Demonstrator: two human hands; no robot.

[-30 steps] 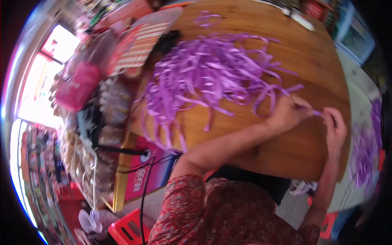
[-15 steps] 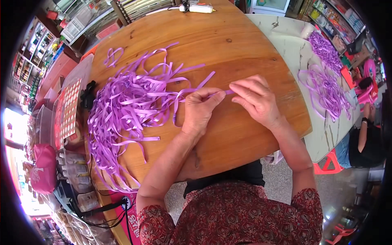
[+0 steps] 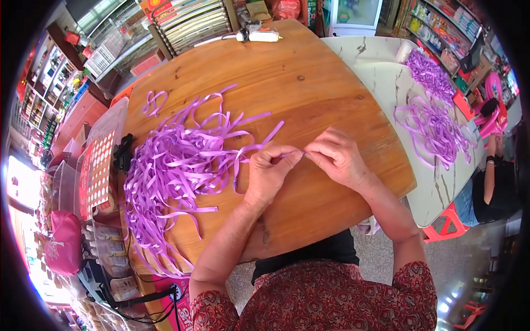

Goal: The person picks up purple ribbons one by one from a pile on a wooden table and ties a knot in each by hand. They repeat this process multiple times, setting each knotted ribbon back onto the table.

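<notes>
A large heap of shiny purple ribbons (image 3: pixel 176 165) spreads over the left part of the brown wooden table (image 3: pixel 331 94). Just right of the heap, my left hand (image 3: pixel 266 172) pinches a purple ribbon between thumb and index finger. My right hand (image 3: pixel 338 159) is closed in a pinch on the same ribbon, its fingertips meeting those of the left hand. Only a sliver of the ribbon shows between them; the fingers cover the rest. Loose ribbon ends from the heap reach close to my left hand. One short looped ribbon (image 3: pixel 155 103) lies apart at the far left.
On the right stands a pale marbled table (image 3: pixel 381 71) bearing more purple ribbon (image 3: pixel 433 129). A white power strip (image 3: pixel 262 36) lies at the wooden table's far edge. A box with round stickers (image 3: pixel 100 171) borders the left side. Another person's arm (image 3: pixel 489 179) shows far right.
My right hand has come in toward the left, so the ribbon stretch between the fingertips is shorter. The whole scene sits slightly lower in view. The heap looks unchanged.
</notes>
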